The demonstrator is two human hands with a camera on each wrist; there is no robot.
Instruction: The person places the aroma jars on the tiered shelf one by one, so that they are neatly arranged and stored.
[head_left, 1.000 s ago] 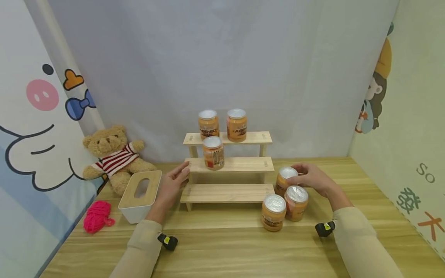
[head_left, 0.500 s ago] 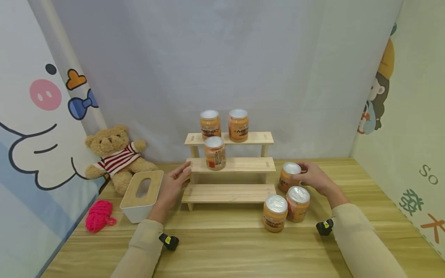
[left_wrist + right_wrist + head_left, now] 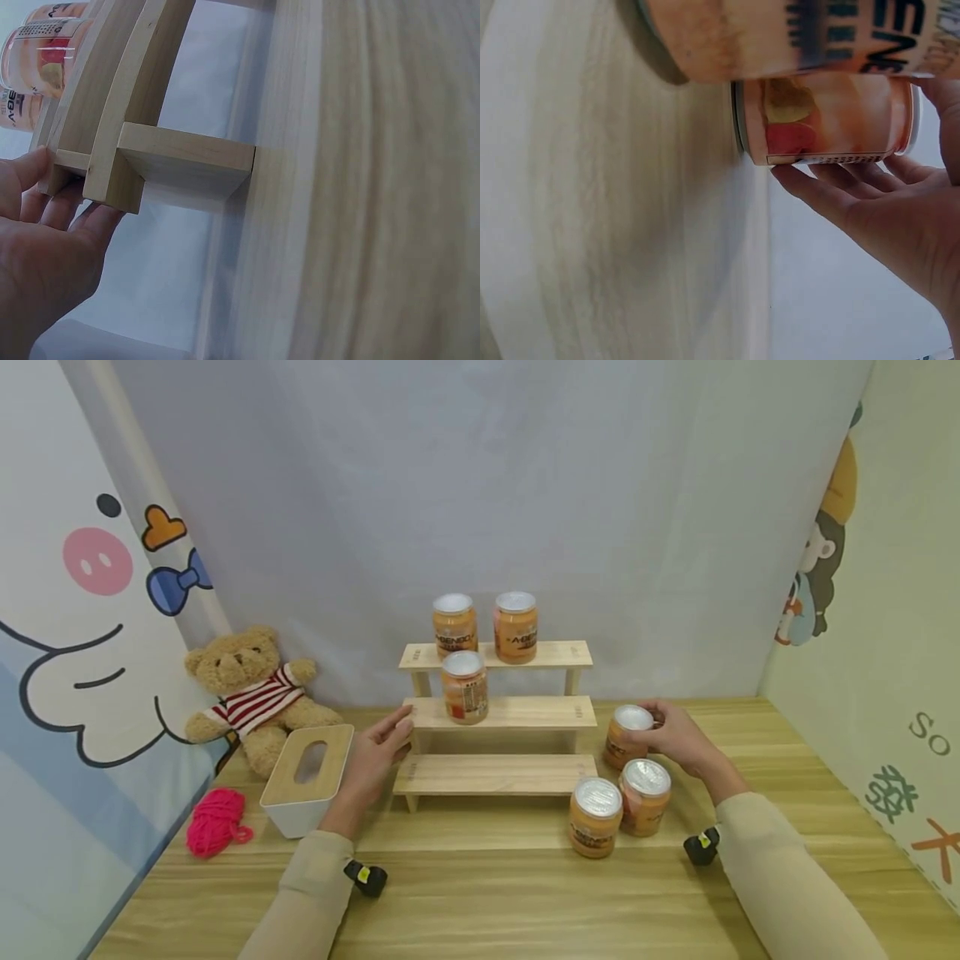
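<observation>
R hand clamped on a can, which sits just R of the shelf, small gap between; can't tell if its base touches the tabletop. Fingers on its far side hidden in head view; in R wrist view thumb tip blocked by a nearer can, itself cut off at top. L hand clamped on shelf's L end, tips lost behind the wood. Shelf's lower R front corner partly covered by front can; whether it touches neighbour can, can't tell. Edges: table's back edge behind shelf, at the curtain. Tissue box, L of shelf, leaves L forearm little room; tabletop extends fwd of shelf to bottom of view.
</observation>
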